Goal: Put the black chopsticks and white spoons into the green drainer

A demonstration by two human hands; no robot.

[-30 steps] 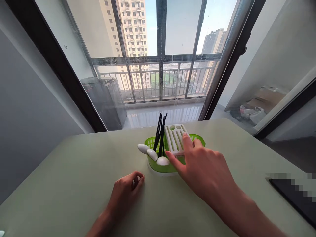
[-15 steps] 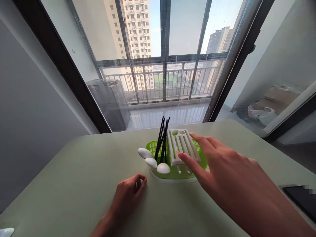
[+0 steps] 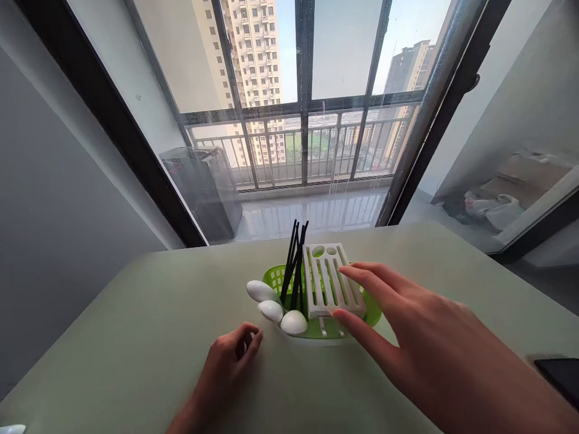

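A green basket (image 3: 371, 310) with a white base stands on the table. Black chopsticks (image 3: 296, 259) lean upright in it, and three white spoons (image 3: 294, 322) rest with their bowls over its left front rim. A white slotted rack (image 3: 333, 283), with two round holes at its far end, sits tilted in the basket's right part. My right hand (image 3: 420, 331) is at the rack's right side, thumb and fingers apart, fingertips over or against its surface; contact is hard to tell. Left of the basket, my left hand (image 3: 233, 355) lies on the table with curled fingers and nothing visible in them.
The pale green table (image 3: 158, 325) reaches to a glass door. A dark phone-like object (image 3: 561, 374) lies at the right edge. Part of a white object (image 3: 12, 429) shows at the lower left corner. Beyond the glass stands a grey cabinet-like box (image 3: 203, 187).
My right hand has shifted slightly, its fingers now nearer the rack's middle. The view has moved a little. My left hand stays resting beside the basket.
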